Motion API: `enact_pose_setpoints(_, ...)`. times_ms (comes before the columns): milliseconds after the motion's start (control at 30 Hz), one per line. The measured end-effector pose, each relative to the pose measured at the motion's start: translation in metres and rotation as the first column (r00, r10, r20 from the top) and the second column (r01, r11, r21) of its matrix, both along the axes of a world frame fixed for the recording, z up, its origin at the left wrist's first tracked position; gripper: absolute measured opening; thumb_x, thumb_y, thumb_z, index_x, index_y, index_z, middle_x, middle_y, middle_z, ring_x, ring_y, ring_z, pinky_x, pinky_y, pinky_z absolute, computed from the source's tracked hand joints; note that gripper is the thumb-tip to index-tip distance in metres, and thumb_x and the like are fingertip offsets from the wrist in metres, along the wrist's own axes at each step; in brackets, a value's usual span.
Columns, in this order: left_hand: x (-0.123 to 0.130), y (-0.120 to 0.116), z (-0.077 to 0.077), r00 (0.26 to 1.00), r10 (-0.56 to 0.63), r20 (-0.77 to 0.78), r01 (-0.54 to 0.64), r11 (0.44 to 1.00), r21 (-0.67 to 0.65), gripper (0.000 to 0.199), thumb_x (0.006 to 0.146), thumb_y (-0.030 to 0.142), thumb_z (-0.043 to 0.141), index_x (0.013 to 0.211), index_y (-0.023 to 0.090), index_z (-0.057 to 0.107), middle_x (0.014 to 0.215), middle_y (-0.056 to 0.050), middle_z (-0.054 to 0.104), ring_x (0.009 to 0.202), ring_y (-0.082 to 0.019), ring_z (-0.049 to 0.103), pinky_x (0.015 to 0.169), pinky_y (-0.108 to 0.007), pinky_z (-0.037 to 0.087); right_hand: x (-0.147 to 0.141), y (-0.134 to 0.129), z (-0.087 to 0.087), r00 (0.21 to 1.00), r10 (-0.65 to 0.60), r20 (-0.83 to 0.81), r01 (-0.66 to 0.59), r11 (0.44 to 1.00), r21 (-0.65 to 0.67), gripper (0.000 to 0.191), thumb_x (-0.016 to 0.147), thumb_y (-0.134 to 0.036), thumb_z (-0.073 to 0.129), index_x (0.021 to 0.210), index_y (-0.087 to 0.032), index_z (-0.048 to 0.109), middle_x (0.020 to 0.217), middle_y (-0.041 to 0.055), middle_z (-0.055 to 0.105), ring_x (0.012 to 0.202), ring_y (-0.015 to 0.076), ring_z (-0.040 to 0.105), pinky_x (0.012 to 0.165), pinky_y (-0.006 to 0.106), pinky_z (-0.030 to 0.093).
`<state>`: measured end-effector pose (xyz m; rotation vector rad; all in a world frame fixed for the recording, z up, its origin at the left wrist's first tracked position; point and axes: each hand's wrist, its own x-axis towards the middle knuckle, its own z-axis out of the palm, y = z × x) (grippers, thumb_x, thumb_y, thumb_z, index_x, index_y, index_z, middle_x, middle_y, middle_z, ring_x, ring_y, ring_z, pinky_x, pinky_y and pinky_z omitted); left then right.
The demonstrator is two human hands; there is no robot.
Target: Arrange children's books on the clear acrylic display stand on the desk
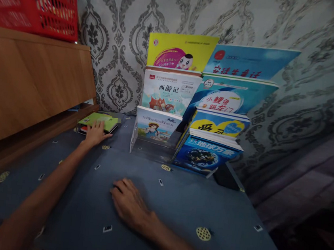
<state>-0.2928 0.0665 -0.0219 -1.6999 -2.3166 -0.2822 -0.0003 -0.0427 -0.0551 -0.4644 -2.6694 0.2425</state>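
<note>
The blue table (87, 200) stretched wide, wooden cabinet (34, 79) to the left, clear book rack (155, 149) behind, and there, beside the cabinet, sat the green-topped book stack (91, 118)! It looked stiff, fairly light, slick on top, best taken by opposite edges. The left hand (96, 132) lay over it, fingers spread, unclenched; the right hand (131, 203) rested on the table, fingers loosely bent, seemingly empty in the gloom
</note>
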Motion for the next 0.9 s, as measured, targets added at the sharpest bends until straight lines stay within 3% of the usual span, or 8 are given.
enact_pose_setpoints(133,-0.006,0.000,-0.001,1.000,-0.004,-0.016,0.003,0.998,-0.062,0.076,0.092,0.054,0.052,0.149,0.007,0.035,0.148,-0.030,0.048,0.147,-0.044,0.028,0.110,-0.070,0.024,0.003,-0.004,-0.004,0.999,0.019,0.026,-0.017,0.999,-0.043,0.012,0.095,-0.012,0.055,0.101,-0.019,0.063,0.119,0.0076,0.068,0.108,0.0226,0.059,0.102,0.045,0.049)
enact_pose_setpoints(267,-0.007,-0.007,0.004,0.994,-0.069,-0.088,0.061,0.995,-0.084,0.068,0.093,0.046,0.054,0.146,0.007,0.037,0.142,-0.029,0.054,0.146,-0.038,0.034,0.114,-0.065,0.020,0.003,-0.004,0.000,0.998,0.038,0.046,-0.035,0.998,-0.060,0.011,0.095,-0.013,0.055,0.101,-0.018,0.064,0.120,0.0097,0.067,0.108,0.0231,0.059,0.102,0.045,0.049)
enact_pose_setpoints(533,-0.007,-0.023,0.006,0.967,-0.167,-0.192,0.146,0.982,-0.118,0.032,0.094,0.026,0.049,0.120,0.011,0.060,0.120,-0.022,0.066,0.120,-0.036,0.058,0.108,-0.054,0.032,0.003,-0.005,0.002,0.998,0.033,0.051,-0.030,0.997,-0.068,0.013,0.093,-0.011,0.057,0.101,-0.017,0.065,0.120,0.0095,0.068,0.109,0.0235,0.058,0.100,0.045,0.050)
enact_pose_setpoints(733,0.001,-0.032,0.008,0.960,-0.190,-0.208,0.167,0.978,-0.122,0.033,0.097,0.019,0.039,0.118,0.009,0.062,0.114,-0.023,0.064,0.110,-0.035,0.062,0.098,-0.048,0.042,0.002,-0.005,0.003,0.998,0.039,0.057,-0.036,0.998,-0.057,0.014,0.094,-0.012,0.055,0.104,-0.016,0.066,0.120,0.0105,0.068,0.110,0.0247,0.060,0.102,0.047,0.050)
enact_pose_setpoints(900,0.015,-0.058,0.001,0.948,-0.252,-0.192,0.221,0.960,-0.170,0.026,0.099,0.022,0.041,0.108,0.014,0.063,0.111,-0.018,0.064,0.106,-0.030,0.064,0.092,-0.042,0.048,0.001,-0.003,-0.004,0.999,0.036,0.027,-0.035,0.998,-0.055,0.014,0.094,-0.013,0.056,0.102,-0.018,0.066,0.120,0.0104,0.069,0.108,0.0246,0.061,0.100,0.047,0.050)
